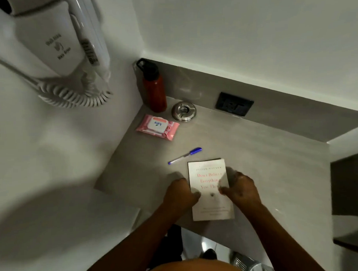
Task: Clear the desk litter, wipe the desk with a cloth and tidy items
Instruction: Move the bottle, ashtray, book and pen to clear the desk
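Note:
A white paperback book [210,207] with red title lettering lies flat near the front edge of the grey desk [266,156]. My left hand [181,193] grips its left edge and my right hand [240,187] grips its right edge, thumbs on the cover. A blue capped pen [185,155] lies just beyond the book, to the upper left. Farther back lies a pink pack of wet wipes [157,127]. A red water bottle [154,87] with a black cap stands in the back left corner. No cloth is in view.
A round metal ashtray [183,110] sits beside the bottle. A black wall socket [234,103] is in the backsplash. A white wall-mounted hair dryer [55,44] with coiled cord hangs at the left. A metal bin [247,263] stands on the floor below the desk's front edge.

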{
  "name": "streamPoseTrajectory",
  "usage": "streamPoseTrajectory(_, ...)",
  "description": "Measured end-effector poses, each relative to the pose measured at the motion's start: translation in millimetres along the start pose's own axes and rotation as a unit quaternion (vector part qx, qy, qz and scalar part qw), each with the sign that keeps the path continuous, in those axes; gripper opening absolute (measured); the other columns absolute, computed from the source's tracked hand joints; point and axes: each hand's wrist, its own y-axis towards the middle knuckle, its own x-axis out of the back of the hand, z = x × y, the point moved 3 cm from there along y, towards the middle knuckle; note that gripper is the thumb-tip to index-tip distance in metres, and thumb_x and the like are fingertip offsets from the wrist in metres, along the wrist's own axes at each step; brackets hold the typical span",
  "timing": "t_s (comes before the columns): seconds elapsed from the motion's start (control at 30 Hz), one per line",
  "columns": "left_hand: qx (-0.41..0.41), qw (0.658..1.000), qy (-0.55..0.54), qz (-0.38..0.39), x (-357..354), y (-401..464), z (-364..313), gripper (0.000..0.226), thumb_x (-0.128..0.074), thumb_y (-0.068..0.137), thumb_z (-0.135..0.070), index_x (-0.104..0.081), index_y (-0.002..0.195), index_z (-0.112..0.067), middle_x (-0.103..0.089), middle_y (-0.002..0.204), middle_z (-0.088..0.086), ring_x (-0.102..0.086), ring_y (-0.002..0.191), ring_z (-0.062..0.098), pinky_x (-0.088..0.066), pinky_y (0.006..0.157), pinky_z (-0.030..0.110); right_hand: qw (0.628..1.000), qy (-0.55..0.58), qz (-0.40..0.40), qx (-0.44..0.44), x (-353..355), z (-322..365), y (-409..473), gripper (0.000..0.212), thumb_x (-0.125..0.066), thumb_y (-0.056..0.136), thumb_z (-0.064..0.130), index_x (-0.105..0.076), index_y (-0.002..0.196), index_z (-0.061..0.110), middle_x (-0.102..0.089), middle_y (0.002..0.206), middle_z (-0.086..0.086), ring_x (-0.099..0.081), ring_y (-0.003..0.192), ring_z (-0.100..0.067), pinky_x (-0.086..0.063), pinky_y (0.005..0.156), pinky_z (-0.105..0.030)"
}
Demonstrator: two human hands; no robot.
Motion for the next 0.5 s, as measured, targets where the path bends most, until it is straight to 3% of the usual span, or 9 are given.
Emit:
streamPoseTrajectory(0.07, 0.033, 0.999, -0.028, -0.008, -7.9, -6.4, -6.0, 0.037, -0.072, 0.079, -0.039, -0.067, 0.100, -0.009, -0.073, 0.102, 0.008, -0.071, 0.093, 0.025, -0.056, 0.077, 0.028, 0.998, 0.047, 0.014, 0.026, -6.7, -4.6, -16.1, 0.043, -0.074, 0.085, 0.031, -0.061, 0.125, 0.023, -0.072, 0.112, 0.003, -0.066, 0.089, -0.009, -0.050, 0.069, -0.015)
streamPoseTrajectory(0.2, 0.067, 0.990, -0.106, -0.063, -8.9, -9.0, -14.0, 0.027, -0.070, 0.081, -0.018, -0.060, 0.101, -0.004, -0.071, 0.107, 0.013, -0.069, 0.098, 0.028, -0.051, 0.076, 0.027, 0.996, 0.087, 0.012, 0.012, -12.4, -9.7, -24.5, 0.045, -0.068, 0.088, 0.037, -0.068, 0.121, 0.006, -0.072, 0.117, -0.010, -0.070, 0.100, -0.027, -0.053, 0.082, -0.030)
streamPoseTrajectory(0.33, 0.061, 0.971, -0.220, -0.068, -2.0, -16.8, -12.2, 0.026, -0.067, 0.086, -0.008, -0.057, 0.110, -0.009, -0.068, 0.116, 0.011, -0.067, 0.101, 0.024, -0.050, 0.077, 0.026, 0.978, 0.184, 0.041, -0.086, -22.3, -9.3, -26.0, 0.040, -0.075, 0.086, 0.020, -0.063, 0.123, 0.008, -0.068, 0.127, -0.008, -0.068, 0.108, -0.028, -0.057, 0.086, -0.036)
streamPoseTrajectory(0.4, 0.045, 0.958, -0.278, -0.057, 11.1, -21.4, -5.3, 0.024, -0.069, 0.087, -0.008, -0.057, 0.106, -0.015, -0.070, 0.116, 0.008, -0.068, 0.091, 0.016, -0.053, 0.071, 0.024, 0.961, 0.244, 0.057, -0.118, -25.3, -5.6, -27.5, 0.038, -0.076, 0.085, 0.018, -0.064, 0.121, 0.013, -0.070, 0.123, -0.005, -0.070, 0.101, -0.026, -0.061, 0.072, -0.035)
streamPoseTrajectory(0.5, 0.027, 0.943, -0.330, -0.033, 45.2, -24.9, 9.7, 0.023, -0.071, 0.088, -0.010, -0.059, 0.102, -0.023, -0.071, 0.117, 0.003, -0.070, 0.091, 0.013, -0.058, 0.073, 0.028, 0.916, 0.361, 0.106, -0.140, -27.0, 8.4, -27.4, 0.032, -0.077, 0.085, 0.018, -0.067, 0.115, 0.014, -0.076, 0.103, -0.010, -0.064, 0.066, -0.016, -0.047, 0.048, -0.022)
